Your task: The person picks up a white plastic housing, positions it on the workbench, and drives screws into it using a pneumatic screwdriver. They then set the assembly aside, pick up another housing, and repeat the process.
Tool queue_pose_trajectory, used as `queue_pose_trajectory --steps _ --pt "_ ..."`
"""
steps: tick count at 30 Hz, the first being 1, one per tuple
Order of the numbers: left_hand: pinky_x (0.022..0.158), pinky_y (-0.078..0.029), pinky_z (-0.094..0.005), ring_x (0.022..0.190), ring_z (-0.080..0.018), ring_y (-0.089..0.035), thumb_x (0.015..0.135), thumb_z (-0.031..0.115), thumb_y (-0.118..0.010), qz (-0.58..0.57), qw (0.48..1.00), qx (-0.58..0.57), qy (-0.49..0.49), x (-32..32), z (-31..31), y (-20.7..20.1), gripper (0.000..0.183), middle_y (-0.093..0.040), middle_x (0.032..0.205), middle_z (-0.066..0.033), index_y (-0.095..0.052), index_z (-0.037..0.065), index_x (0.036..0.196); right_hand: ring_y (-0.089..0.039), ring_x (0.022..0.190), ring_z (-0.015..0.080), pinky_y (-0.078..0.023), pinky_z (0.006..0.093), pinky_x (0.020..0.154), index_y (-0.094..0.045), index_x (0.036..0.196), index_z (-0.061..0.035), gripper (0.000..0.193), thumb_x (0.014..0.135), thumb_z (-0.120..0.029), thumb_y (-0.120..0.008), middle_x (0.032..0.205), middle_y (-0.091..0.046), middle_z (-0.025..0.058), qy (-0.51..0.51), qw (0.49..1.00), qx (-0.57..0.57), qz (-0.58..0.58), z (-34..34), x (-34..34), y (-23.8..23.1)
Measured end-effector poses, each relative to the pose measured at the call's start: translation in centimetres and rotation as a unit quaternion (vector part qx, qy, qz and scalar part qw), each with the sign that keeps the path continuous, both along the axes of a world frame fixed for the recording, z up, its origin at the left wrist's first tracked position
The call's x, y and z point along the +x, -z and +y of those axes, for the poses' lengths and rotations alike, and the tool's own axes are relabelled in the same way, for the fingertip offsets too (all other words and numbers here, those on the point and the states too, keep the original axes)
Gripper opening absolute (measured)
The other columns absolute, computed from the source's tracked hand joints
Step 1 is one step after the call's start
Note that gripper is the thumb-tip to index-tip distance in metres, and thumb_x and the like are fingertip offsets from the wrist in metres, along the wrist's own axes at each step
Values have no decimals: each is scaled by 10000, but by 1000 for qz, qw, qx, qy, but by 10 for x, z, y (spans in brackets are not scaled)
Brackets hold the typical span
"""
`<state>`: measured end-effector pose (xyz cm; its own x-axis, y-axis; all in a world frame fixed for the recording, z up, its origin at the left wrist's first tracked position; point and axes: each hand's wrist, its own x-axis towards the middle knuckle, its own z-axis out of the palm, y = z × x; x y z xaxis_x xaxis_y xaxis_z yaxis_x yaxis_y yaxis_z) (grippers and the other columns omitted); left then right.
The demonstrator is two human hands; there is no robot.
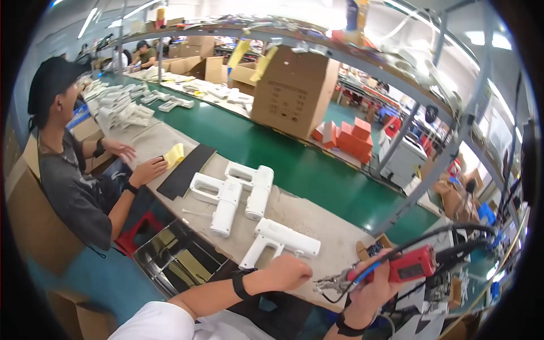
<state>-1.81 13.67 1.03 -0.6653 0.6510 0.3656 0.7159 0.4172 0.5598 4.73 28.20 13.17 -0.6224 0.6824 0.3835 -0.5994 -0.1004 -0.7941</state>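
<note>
The right hand [375,290] wraps a red power screwdriver [412,264], apparently to bear its weight; to its left, the left hand [287,272] curls — contents unclear. Just beyond lies a white gun-shaped housing [290,238] — flat, probably for stability.

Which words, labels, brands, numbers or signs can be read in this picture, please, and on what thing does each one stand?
None can be read clearly.
Large cardboard carton: lines of print and dark symbols, too small to read.
Red tool in the right hand: any marking is too blurred.
White gun-shaped housing nearest the left hand: no text I can make out.
</note>
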Motion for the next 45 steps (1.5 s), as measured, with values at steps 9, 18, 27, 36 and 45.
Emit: queue_pose_trajectory --steps 9,18,27,36,45 --pt "701 -504 -431 778 -330 -640 804 203 -589 -89 994 48 33 -3 -3 9 195 -676 824 -132 -721 106 909 -438 427 127 -380 256 416 -470 1014 2 218 885 -140 -572 569 -490 53 -28 996 62 65 -2 -7 -2" --pt "730 -498 -367 845 -302 -640 825 196 -634 -174 981 65 62 -5 -10 11 196 -685 906 -127 -717 72 952 -425 420 104 -373 251 410 -467 1000 -7 193 906 -149 -558 569 -486 37 -5 998 50 49 -16 -5 -15" --pt "705 -498 -284 795 -156 -650 859 122 -615 -390 889 160 180 -3 3 25 227 -709 915 -93 -673 -1 1040 -398 412 89 -350 231 387 -474 992 -16 175 935 -168 -538 560 -448 26 -45 994 70 64 -6 13 -22" --pt "879 -475 -342 1032 -264 -619 842 288 -654 -243 961 86 97 2 -14 18 452 -637 1140 -147 -581 54 1222 -425 426 96 -364 231 416 -463 1022 -12 197 933 -174 -533 570 -471 26 -70 995 60 50 -12 5 -11" --pt "884 -477 -409 1023 -336 -593 690 449 -764 -18 993 -119 -13 -79 -16 -33 703 -602 1133 -169 -545 22 1204 -531 473 153 -438 274 396 -519 997 1 164 893 -114 -574 718 -575 76 33 995 91 31 31 -37 10"
